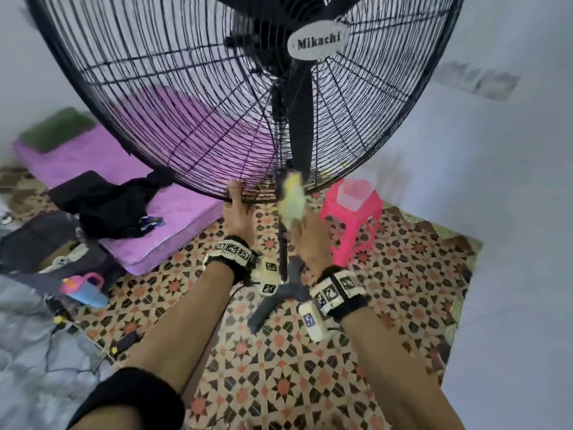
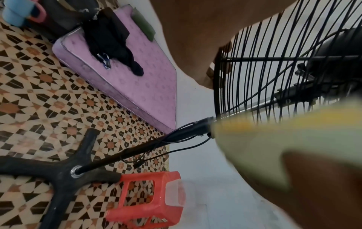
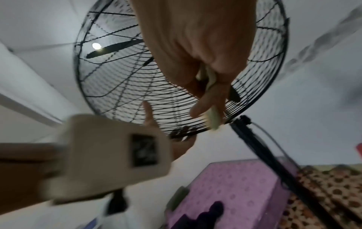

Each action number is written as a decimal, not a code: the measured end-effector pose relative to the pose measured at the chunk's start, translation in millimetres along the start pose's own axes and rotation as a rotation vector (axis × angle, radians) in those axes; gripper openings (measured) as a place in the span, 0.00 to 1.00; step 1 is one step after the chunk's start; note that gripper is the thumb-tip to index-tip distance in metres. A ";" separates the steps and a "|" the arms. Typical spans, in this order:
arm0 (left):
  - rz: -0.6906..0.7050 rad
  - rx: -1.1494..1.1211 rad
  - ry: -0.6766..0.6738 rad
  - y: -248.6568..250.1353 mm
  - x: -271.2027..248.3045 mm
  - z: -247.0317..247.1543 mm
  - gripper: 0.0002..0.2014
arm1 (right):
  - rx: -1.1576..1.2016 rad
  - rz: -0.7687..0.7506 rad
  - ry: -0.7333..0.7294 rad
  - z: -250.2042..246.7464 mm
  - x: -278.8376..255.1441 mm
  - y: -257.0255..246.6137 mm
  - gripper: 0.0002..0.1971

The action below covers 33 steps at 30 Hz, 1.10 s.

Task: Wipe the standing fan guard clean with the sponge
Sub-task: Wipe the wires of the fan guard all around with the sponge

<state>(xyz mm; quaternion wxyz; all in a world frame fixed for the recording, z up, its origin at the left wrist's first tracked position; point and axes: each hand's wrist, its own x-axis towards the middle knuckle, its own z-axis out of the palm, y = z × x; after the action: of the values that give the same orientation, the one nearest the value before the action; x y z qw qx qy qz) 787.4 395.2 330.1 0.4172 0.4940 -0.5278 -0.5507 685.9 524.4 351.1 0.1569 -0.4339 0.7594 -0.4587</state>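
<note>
Left hand point(image 1: 237, 209) grips the bottom rim of the fan guard point(image 1: 173, 97), fingers hooked through the wires. Just right of it, right hand point(image 1: 305, 240) pinches the sponge point(image 1: 291, 198) between thumb and fingers, against the guard's lower edge beside the pole point(image 1: 282, 243). Sponge is yellow-green, motion-blurred. Head view alone shows the "Mikachi" badge point(image 1: 317, 41). Left wrist view alone shows the cross base point(image 2: 64, 172) by the stool point(image 2: 149, 196). Right wrist view shows the guard from below.
</note>
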 end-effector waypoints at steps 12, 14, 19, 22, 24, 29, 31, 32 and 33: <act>-0.141 -0.404 -0.017 5.1 -4.4 7.0 0.51 | 0.029 0.057 0.031 15.1 -3.3 -5.1 0.17; -0.108 -0.355 0.010 -2.9 3.9 9.9 0.58 | 0.021 -0.071 -0.076 22.2 -13.6 -2.7 0.09; -0.129 -0.399 0.000 -2.9 7.4 5.7 0.60 | 0.117 0.197 0.277 -5.2 -2.7 11.3 0.16; -0.116 -0.402 -0.022 -7.7 10.1 7.4 0.60 | -0.006 0.200 0.298 -15.6 4.2 2.9 0.26; -0.111 -0.386 -0.025 -9.1 9.4 9.7 0.58 | -0.001 0.009 0.191 -8.0 -5.4 -11.1 0.31; -0.077 -0.438 -0.033 -2.7 4.6 8.3 0.62 | 0.038 -0.155 0.261 -5.0 -28.4 -21.3 0.33; -0.084 -0.450 -0.052 -2.2 4.7 4.9 0.61 | 0.077 0.039 0.476 -17.2 -14.5 -23.2 0.31; -0.083 -0.451 -0.054 -2.7 5.5 3.5 0.61 | 0.060 0.070 0.509 -20.5 -6.6 -24.9 0.29; -0.082 -0.446 -0.055 -1.1 3.8 3.2 0.61 | 0.026 0.057 0.490 -19.9 -0.8 -28.0 0.29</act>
<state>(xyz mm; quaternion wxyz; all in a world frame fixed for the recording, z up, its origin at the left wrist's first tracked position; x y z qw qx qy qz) 783.7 392.0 328.4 0.4787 0.3953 -0.3837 -0.6837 688.2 530.6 384.8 -0.0136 -0.2858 0.7808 -0.5554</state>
